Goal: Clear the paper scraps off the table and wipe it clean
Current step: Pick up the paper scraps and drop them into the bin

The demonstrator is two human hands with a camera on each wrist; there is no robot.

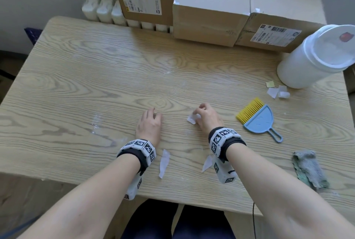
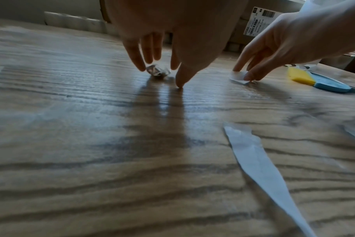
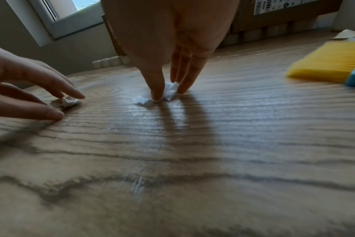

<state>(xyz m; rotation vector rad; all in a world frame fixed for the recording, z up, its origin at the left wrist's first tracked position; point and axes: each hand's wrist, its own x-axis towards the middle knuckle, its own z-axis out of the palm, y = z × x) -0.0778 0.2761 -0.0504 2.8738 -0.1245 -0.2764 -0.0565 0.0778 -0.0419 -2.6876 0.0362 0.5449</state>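
My left hand (image 1: 154, 114) is on the wooden table (image 1: 96, 84) at centre, fingertips and thumb closed round a small crumpled scrap (image 2: 158, 71), also seen in the right wrist view (image 3: 66, 102). My right hand (image 1: 197, 112) pinches a white paper scrap (image 1: 192, 119) against the table; the scrap (image 3: 140, 100) buckles up between thumb and fingers. A long torn strip (image 1: 164, 162) lies beside my left wrist, and another scrap (image 1: 207, 163) lies beside my right wrist. More scraps (image 1: 276, 90) lie at the far right.
A blue dustpan with a yellow brush (image 1: 257, 119) lies right of my right hand. A grey cloth (image 1: 309, 169) sits near the front right edge. A white lidded container (image 1: 311, 59) stands at the far right. Cardboard boxes (image 1: 211, 17) line the back edge.
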